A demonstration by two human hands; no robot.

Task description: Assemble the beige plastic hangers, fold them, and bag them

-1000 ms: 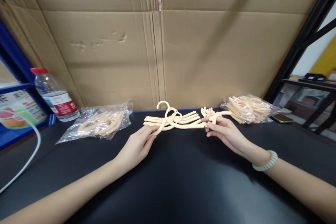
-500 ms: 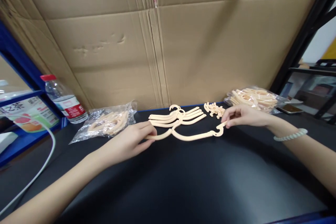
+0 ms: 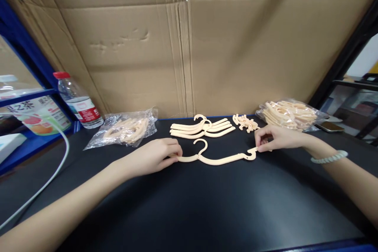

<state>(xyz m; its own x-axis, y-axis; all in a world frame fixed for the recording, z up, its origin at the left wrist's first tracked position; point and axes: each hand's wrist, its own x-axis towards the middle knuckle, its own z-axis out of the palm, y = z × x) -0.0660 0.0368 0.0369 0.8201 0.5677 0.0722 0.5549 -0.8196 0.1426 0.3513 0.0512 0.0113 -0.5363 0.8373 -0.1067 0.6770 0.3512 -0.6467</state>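
Note:
A beige plastic clothes hanger is stretched between my hands, low over the black table, its hook pointing toward the back. My left hand pinches the left arm's end, which the fingers hide. At the other end, my right hand grips a small hooked end piece between thumb and fingertips; this piece meets the right arm's tip. Behind lies a row of similar hangers, overlapping each other. Several small hooked pieces form a pile right of that row.
Clear plastic bags of hanger parts lie at left and right. A red-capped bottle stands at the left beside a blue shelf frame. A white cable crosses the table's left side. Cardboard walls the back; a phone lies far right.
The hanger has come nearer to me, away from the row behind, with both hands still holding its ends. The camera view has shifted slightly, so the background sits further right.

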